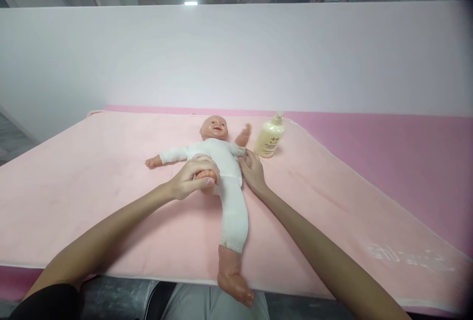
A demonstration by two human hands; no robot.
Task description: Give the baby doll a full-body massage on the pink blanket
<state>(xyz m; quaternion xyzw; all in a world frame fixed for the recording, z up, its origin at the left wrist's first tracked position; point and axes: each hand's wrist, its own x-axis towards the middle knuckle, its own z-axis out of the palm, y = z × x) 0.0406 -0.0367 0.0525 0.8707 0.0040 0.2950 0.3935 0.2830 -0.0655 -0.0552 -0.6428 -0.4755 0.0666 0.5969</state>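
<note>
Pink-footed doll point(225, 172): our left hand point(194, 178) is clamping its bent foot, right hand point(252, 172) lying fingers-together just beside its hip; judging we are mid leg-bend

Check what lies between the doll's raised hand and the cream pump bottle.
Nothing: in the head view only a bare strip of pink blanket separates the white-suited plastic baby doll from the cream pump bottle.
</note>
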